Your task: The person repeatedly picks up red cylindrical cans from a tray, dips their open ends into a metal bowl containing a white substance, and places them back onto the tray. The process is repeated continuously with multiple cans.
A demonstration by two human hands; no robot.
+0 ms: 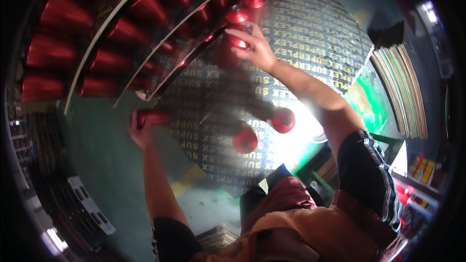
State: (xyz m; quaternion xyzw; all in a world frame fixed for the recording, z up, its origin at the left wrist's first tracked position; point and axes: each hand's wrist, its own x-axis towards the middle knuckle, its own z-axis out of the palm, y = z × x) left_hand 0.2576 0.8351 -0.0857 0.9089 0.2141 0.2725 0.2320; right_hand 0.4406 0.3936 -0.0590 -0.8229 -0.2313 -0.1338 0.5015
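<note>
My left hand (pixel 140 130), out at the left side of the board, is wrapped round a shiny red metal bottle (pixel 158 117) lying sideways and blurred by motion. Farther off, the fingers of my right hand (pixel 257 51) grip the top of another red bottle (pixel 240 42) with a narrow neck. Two similar bottles, a red bottle (pixel 237 15) and its neighbour (pixel 254 0), stand just beyond that hand, beside the rack. Nearer to me on the printed board (pixel 310 43) are a red bottle (pixel 245 140) and a second one (pixel 283 120), their round ends showing.
A curved-looking rack (pixel 94 36) with pale shelf edges holds many shiny red metal pieces (pixel 51 51) at the upper left. Stacked sheets (pixel 400 90) stand at the right. A green metal frame (pixel 310 167) is close to my right side. Bright light glares off the board's near right part.
</note>
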